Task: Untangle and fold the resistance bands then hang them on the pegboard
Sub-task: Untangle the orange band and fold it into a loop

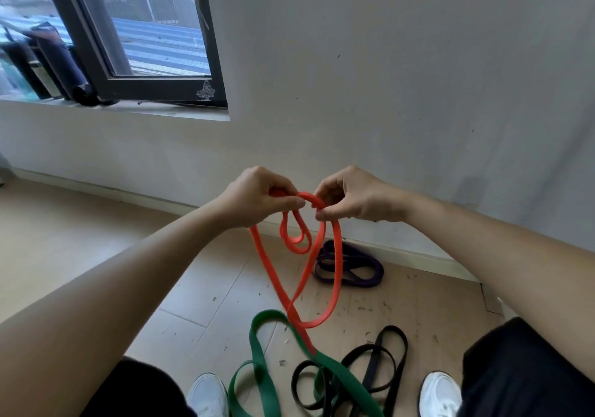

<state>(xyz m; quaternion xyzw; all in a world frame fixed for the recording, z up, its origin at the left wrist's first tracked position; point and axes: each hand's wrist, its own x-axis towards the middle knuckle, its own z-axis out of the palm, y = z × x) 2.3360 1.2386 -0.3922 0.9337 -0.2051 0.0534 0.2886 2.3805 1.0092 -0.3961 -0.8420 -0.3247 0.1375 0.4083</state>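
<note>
Flat orange rubber resistance band point(269, 267) is pinched between your left hand point(257, 197) and right hand point(354, 197) fingertips, crossed loops dangling below them; looks early, since the flat green rubber band point(259, 345), thin black rubber band point(391, 329) and dark purple rubber band point(360, 283) lie far below on the floor point(209, 287), nothing folded or hung.

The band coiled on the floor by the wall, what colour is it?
The coiled band is dark purple, clearest in the head view.
</note>
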